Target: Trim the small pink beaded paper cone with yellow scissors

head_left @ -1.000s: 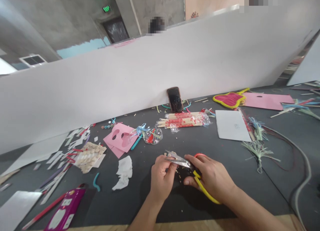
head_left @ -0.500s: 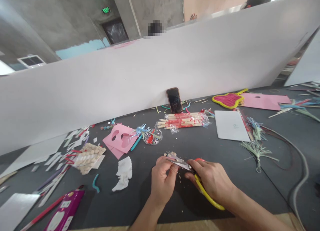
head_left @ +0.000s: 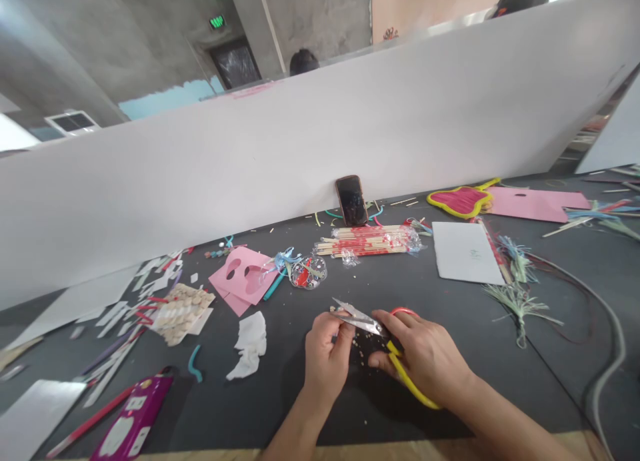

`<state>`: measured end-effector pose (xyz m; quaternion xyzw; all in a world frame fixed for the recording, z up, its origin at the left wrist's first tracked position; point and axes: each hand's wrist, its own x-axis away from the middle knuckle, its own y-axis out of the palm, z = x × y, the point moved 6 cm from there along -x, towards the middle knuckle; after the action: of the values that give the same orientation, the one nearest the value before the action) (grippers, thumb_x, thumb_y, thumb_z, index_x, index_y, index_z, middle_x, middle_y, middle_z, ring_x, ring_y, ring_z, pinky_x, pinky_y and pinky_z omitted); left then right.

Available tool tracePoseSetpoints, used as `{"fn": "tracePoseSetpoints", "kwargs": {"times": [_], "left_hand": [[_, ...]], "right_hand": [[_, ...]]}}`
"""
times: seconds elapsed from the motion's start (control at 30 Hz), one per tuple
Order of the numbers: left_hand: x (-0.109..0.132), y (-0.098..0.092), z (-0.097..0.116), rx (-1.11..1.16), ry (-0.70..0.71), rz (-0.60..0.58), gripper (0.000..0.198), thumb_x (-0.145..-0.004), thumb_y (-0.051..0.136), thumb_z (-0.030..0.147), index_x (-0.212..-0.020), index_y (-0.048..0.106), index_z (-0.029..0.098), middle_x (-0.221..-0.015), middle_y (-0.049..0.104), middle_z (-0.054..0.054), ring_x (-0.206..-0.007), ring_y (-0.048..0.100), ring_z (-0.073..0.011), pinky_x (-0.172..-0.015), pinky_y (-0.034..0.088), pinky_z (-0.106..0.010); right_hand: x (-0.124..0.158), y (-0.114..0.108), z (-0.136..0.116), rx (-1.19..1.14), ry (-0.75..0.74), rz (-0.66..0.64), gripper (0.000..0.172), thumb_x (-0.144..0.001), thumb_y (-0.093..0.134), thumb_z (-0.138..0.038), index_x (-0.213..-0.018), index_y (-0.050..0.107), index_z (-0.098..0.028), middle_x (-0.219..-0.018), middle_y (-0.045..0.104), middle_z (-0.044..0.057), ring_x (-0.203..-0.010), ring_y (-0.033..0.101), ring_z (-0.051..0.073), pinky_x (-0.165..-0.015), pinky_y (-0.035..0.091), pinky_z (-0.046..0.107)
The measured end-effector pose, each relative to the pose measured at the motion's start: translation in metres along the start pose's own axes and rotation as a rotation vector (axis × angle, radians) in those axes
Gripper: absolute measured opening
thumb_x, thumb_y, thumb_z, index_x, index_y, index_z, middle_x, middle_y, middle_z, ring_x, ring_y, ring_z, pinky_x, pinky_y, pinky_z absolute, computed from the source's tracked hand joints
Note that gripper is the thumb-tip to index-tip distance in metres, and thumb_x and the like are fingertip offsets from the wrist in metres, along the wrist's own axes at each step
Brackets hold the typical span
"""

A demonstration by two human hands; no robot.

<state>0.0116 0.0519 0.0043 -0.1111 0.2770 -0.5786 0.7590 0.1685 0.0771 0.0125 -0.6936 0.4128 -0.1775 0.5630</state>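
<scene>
My right hand (head_left: 425, 351) grips a pair of scissors (head_left: 367, 326) by its yellow and red handles. The blades are spread apart and point left, over my left hand (head_left: 327, 354). The thumb and forefinger of that hand are pinched together at the lower blade. What they hold is small and mostly hidden, so I cannot make it out. Small pale cut bits (head_left: 361, 354) are scattered on the dark table under the blades and between my hands.
Behind my hands lie wrapped sticks (head_left: 367, 241), a leaning phone (head_left: 351, 200) and a white card (head_left: 467, 252). Leftward are crumpled tissue (head_left: 250, 344), pink cut-out paper (head_left: 245, 278) and a purple pack (head_left: 133, 418). A white partition (head_left: 280, 161) closes the far side; a grey cable (head_left: 607, 321) curves at right.
The scissor blades have opened wider, the upper one lifting away from my left fingers. Both hands stay in nearly the same place. The view has shifted slightly.
</scene>
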Motion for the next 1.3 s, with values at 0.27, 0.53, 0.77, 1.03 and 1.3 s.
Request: {"fn": "tracePoseSetpoints", "kwargs": {"times": [0.27,0.53,0.77,1.03,1.3], "left_hand": [[-0.0003,0.0003,0.0042,0.003,0.021,-0.017,0.026,-0.090,0.045,0.029,-0.078,0.065,0.016,-0.082,0.069,-0.008,-0.081,0.065,-0.0197,-0.074,0.050,-0.028],[-0.0001,0.0016,0.0071,-0.048,0.029,-0.014,0.020,-0.088,0.049,0.027,-0.082,0.064,0.017,-0.080,0.069,-0.005,-0.078,0.064,-0.0182,-0.071,0.050,-0.027],[-0.0001,-0.0008,0.0025,-0.068,0.034,0.006,0.021,-0.090,0.045,0.026,-0.089,0.064,0.016,-0.087,0.070,-0.008,-0.086,0.066,-0.0202,-0.076,0.050,-0.029],[-0.0023,-0.0031,0.0082,0.050,0.023,-0.004,0.019,-0.087,0.050,0.023,-0.082,0.067,0.016,-0.084,0.070,-0.006,-0.081,0.065,-0.0177,-0.074,0.050,-0.026],[-0.0033,-0.0026,0.0044,0.075,0.034,0.000,0.017,-0.087,0.052,0.023,-0.083,0.067,0.017,-0.088,0.070,-0.006,-0.085,0.065,-0.0182,-0.078,0.049,-0.028]], "right_hand": [[0.0009,0.0024,-0.0029,-0.049,-0.001,-0.010,0.061,-0.083,0.044,-0.064,-0.121,0.051,-0.016,-0.096,0.065,0.012,-0.086,0.064,0.025,-0.070,0.050,0.033],[0.0008,0.0044,0.0028,-0.059,0.012,0.012,0.055,-0.088,0.037,-0.059,-0.120,0.051,-0.016,-0.097,0.066,0.012,-0.085,0.065,0.024,-0.069,0.051,0.032],[-0.0002,0.0020,0.0012,-0.031,0.004,0.003,0.058,-0.086,0.038,-0.063,-0.120,0.051,-0.017,-0.096,0.066,0.012,-0.086,0.065,0.025,-0.069,0.051,0.034],[-0.0010,0.0039,0.0038,-0.016,0.024,-0.012,0.056,-0.086,0.042,-0.059,-0.123,0.049,-0.017,-0.099,0.065,0.012,-0.088,0.064,0.026,-0.071,0.050,0.036],[0.0005,0.0046,0.0014,-0.074,0.005,-0.050,0.053,-0.087,0.043,-0.058,-0.121,0.051,-0.017,-0.097,0.066,0.011,-0.086,0.064,0.024,-0.070,0.049,0.032]]}}
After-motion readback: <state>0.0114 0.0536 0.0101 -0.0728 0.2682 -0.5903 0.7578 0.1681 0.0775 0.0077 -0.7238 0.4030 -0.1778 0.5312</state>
